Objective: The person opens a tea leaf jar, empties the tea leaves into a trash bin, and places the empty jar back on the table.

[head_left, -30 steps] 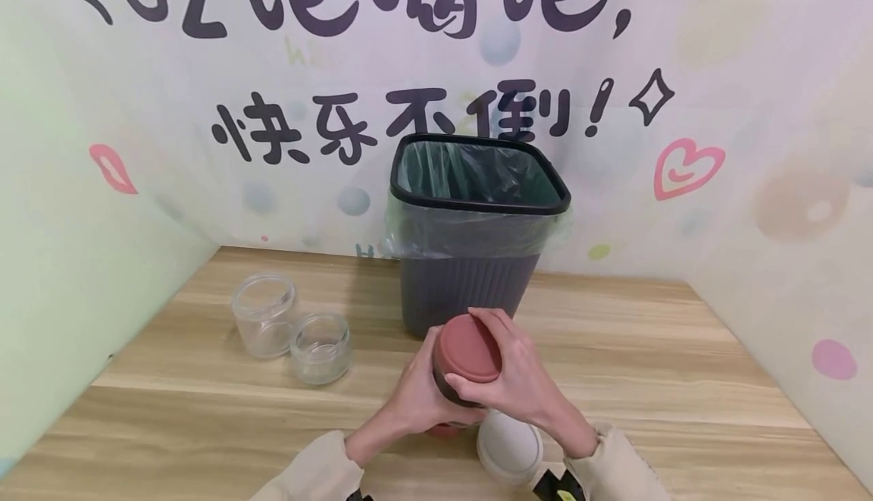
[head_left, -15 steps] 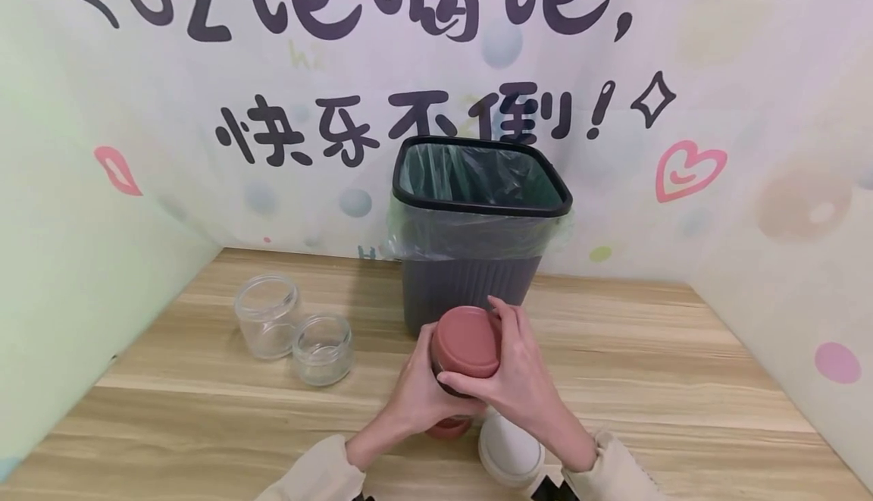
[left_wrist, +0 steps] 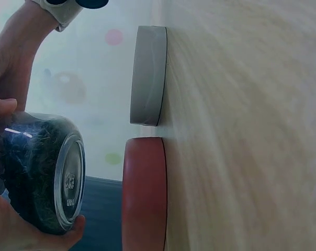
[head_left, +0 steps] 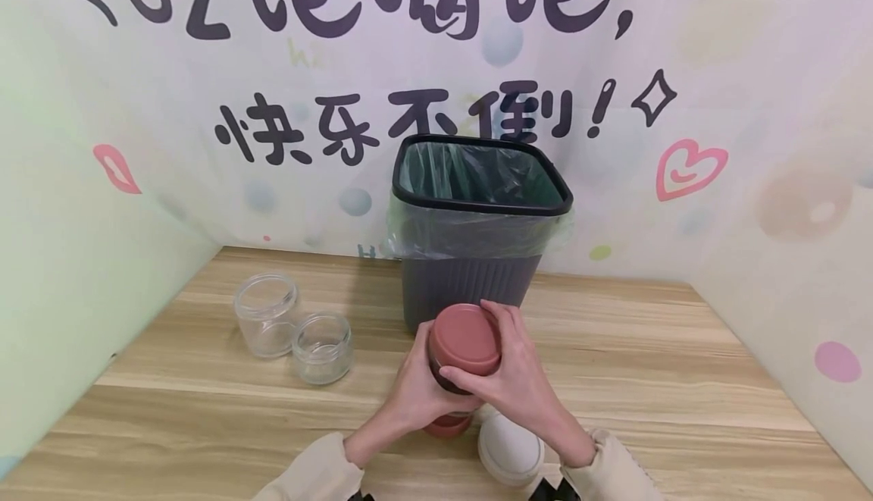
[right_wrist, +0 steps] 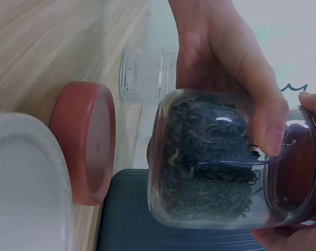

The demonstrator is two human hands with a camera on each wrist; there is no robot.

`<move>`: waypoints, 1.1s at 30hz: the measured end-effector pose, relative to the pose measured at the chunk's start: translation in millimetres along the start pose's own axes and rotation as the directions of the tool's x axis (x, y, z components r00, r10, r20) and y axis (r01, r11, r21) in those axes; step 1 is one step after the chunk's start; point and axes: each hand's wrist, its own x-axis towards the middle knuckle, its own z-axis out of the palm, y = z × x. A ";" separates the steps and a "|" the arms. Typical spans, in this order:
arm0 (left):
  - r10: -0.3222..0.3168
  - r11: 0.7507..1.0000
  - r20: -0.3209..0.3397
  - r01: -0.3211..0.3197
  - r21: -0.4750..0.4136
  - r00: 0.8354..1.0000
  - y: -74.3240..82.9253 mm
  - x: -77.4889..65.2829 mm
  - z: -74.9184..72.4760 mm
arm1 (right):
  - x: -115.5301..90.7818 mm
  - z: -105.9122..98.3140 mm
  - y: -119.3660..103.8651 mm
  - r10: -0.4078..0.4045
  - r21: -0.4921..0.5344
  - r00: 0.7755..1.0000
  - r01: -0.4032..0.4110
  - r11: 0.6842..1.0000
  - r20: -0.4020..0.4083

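Note:
A clear jar (right_wrist: 205, 162) filled with dark, curly dried leaves, like loose tea, is held above the table. My left hand (head_left: 421, 383) grips the jar's body, its thumb lying along the glass in the right wrist view. Around the jar's red lid (head_left: 467, 334), at the top, the fingers and thumb of my right hand (head_left: 516, 372) are curled. The lid sits on the jar's mouth; whether it is loose cannot be told. Below the hands, another red lid (left_wrist: 145, 193) lies on the table beside a pale grey-white lid (left_wrist: 149, 76).
Two clear jars without lids, a taller one (head_left: 266, 319) and a shorter one (head_left: 322, 353), stand at the left. Behind the hands is a dark bin (head_left: 470, 281) lined with a plastic bag. Printed cloth walls surround the wooden table (head_left: 648, 380).
Both hands and the jar have risen slightly in the head view. My right hand's fingers lifted at the lid's far edge, then closed round it again. The things on the table stayed put.

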 end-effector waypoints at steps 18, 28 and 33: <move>-0.034 0.999 0.051 0.034 -0.012 0.998 -0.7 0.6 -4.0 | 3.9 -7.6 15.5 0.015 0.265 0.978 -0.071 0.962 0.209; -0.003 0.992 0.168 0.024 -0.120 0.986 -4.8 1.1 -9.3 | 6.0 -13.5 31.1 -0.117 0.545 0.924 -0.110 0.831 0.365; -0.009 0.988 0.189 0.037 -0.149 0.982 -4.2 0.7 -10.4 | 6.3 -14.9 32.1 -0.138 0.551 0.911 -0.110 0.827 0.388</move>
